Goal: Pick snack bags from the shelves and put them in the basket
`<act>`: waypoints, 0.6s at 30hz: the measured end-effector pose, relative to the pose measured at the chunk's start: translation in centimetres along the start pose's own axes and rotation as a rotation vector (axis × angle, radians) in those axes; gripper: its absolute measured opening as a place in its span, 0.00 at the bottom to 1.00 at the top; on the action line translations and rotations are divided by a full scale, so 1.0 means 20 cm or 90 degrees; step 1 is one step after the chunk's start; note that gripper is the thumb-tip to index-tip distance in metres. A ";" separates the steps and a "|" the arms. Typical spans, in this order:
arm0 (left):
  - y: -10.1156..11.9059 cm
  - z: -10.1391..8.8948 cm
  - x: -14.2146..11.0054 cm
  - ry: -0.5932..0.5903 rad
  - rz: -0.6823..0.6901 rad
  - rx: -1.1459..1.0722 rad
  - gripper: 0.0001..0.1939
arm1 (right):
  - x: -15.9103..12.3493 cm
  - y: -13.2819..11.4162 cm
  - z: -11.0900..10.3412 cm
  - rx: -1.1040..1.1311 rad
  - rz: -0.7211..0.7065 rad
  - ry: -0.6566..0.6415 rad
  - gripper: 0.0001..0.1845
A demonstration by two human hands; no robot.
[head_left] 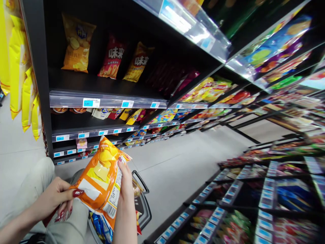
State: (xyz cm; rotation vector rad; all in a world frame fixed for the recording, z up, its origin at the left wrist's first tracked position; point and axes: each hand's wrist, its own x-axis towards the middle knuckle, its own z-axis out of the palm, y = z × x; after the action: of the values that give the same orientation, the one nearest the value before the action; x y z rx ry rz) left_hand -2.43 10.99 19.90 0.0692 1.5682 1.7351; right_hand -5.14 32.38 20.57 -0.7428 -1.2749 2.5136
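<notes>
An orange chip bag is held up in front of me, tilted, with its printed back and barcode showing. My left hand pinches the bag's lower left corner, thumb on top. Along the bag's right edge, my right hand grips it from the side, fingers mostly hidden behind it. Beneath the bag stands a shopping basket with a dark handle frame. A blue snack bag lies in it, and a bit of red and yellow packaging shows at its right.
A dark shelf ahead carries a yellow chip bag, a red bag and a golden bag. Yellow bags hang at the left. Another stocked rack stands at the right, with the aisle floor between.
</notes>
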 end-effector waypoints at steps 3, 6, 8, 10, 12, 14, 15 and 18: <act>-0.01 0.00 0.00 0.002 -0.006 -0.008 0.33 | 0.00 0.01 0.00 0.003 0.005 0.008 0.27; -0.01 0.00 0.00 0.005 -0.004 -0.018 0.33 | 0.00 0.02 -0.01 -0.001 0.011 0.018 0.27; -0.01 0.01 0.00 -0.001 -0.001 -0.029 0.32 | 0.00 0.02 -0.01 -0.001 0.025 0.019 0.26; -0.01 0.01 -0.01 -0.010 0.000 -0.042 0.32 | 0.00 0.03 -0.01 0.006 0.062 0.013 0.24; -0.01 0.02 -0.01 -0.017 -0.003 -0.055 0.33 | 0.01 0.04 -0.02 0.011 0.109 0.006 0.23; -0.01 0.03 -0.01 -0.021 -0.004 -0.064 0.33 | 0.03 0.05 -0.03 0.014 0.138 0.002 0.23; -0.01 0.03 -0.01 -0.021 -0.003 -0.066 0.33 | 0.04 0.06 -0.04 0.017 0.141 -0.002 0.23; 0.00 0.04 -0.01 -0.014 0.001 -0.071 0.33 | 0.06 0.10 -0.07 0.033 0.136 -0.019 0.22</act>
State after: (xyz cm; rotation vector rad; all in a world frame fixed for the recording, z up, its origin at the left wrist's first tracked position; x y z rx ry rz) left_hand -1.86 11.51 20.10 0.0334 1.4530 1.8135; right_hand -5.46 32.68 17.96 -0.8743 -1.1909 2.7241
